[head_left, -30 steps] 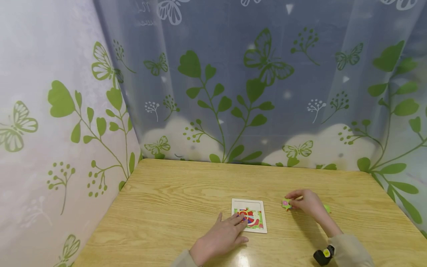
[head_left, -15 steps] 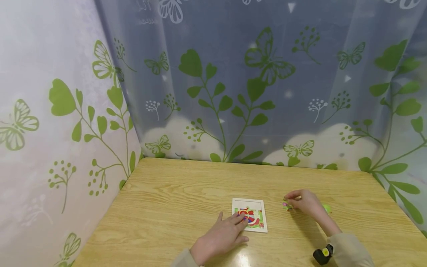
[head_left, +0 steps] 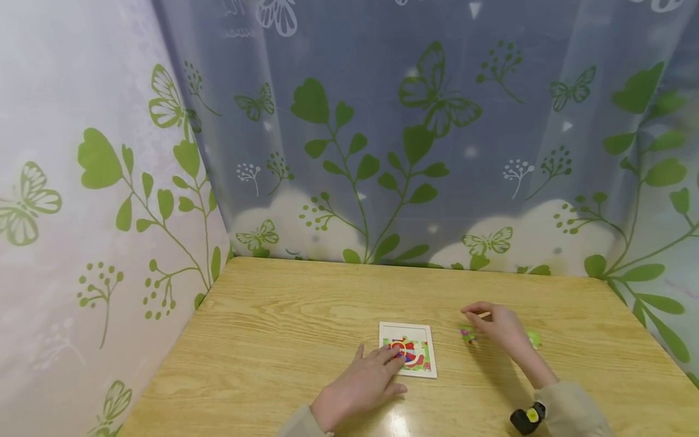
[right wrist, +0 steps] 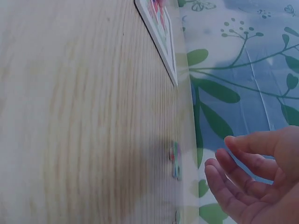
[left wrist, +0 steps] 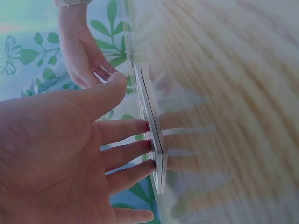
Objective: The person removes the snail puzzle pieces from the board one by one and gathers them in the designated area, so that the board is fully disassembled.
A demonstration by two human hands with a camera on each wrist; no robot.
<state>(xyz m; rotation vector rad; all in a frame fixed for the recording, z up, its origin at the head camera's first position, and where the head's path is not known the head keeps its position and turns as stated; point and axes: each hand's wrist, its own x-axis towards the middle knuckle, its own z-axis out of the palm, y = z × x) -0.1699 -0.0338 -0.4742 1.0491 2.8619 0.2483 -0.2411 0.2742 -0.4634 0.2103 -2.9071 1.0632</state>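
Observation:
My left hand (head_left: 360, 383) lies with straight, spread fingers on a small white-framed jigsaw puzzle (head_left: 407, 331) with a red, blue and green picture. In the left wrist view, its fingertips (left wrist: 146, 146) touch the puzzle's face close to the edge. Over to the right, my right hand (head_left: 501, 329) hovers above a small colourful puzzle piece (head_left: 467, 334), fingers loosely bent and holding nothing. The right wrist view has that piece (right wrist: 176, 161) on the table, apart from the fingers. The upper part of the puzzle shows a bare white tray area.
A light green piece (head_left: 534, 338) lies on the wooden table (head_left: 284, 315) behind the right wrist, partly hidden by it. A black wrist camera (head_left: 526, 419) sits at the right sleeve. Patterned curtains (head_left: 349, 182) stand along the table's back and sides.
My right hand turned the small puzzle piece between its fingers, then let it go on the table and rose slightly. The left hand has stayed on the puzzle.

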